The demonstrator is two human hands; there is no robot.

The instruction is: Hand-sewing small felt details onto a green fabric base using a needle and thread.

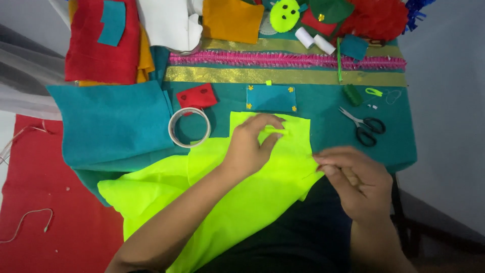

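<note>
Your left hand pinches a small neon strip on the neon yellow-green felt, strip's long axis running left-right toward your right hand. Right fingers are closed on the felt's right edge; whether they also hold a needle or thread I can't tell. Tape ring sits just left, scissors up right; no containers.

Soft, even light fell from above, bright enough to make the neon-yellow felt nearly glow. Shadows were faint. The picture looked slightly soft throughout, with both hands mildly blurred.
</note>
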